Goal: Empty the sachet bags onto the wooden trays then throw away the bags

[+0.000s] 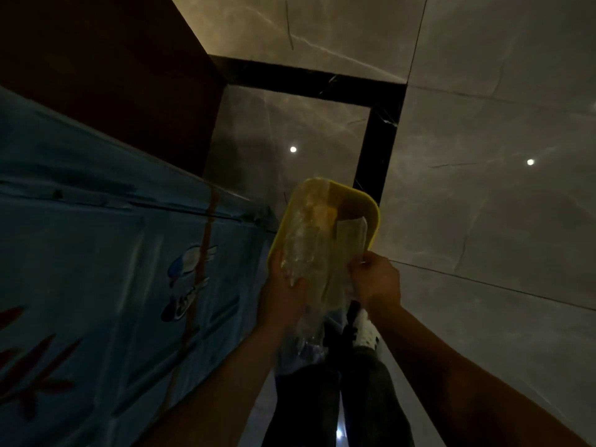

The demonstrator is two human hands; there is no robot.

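Note:
In dim light, crumpled clear plastic sachet bags [309,250] hang over a yellow bin [361,201] that stands on the floor in front of me. My left hand [283,291] grips the bags from the left side. At their right edge, my right hand [374,279] pinches the plastic just over the bin's near rim. More clear plastic trails down below my hands toward my legs. No wooden trays are in view.
A table covered with a blue patterned cloth [106,269] fills the left side. Dark wooden furniture [113,66] stands behind it. The glossy grey tiled floor [483,188] has a black border strip [377,150]. My legs and a white shoe [364,330] are below my hands.

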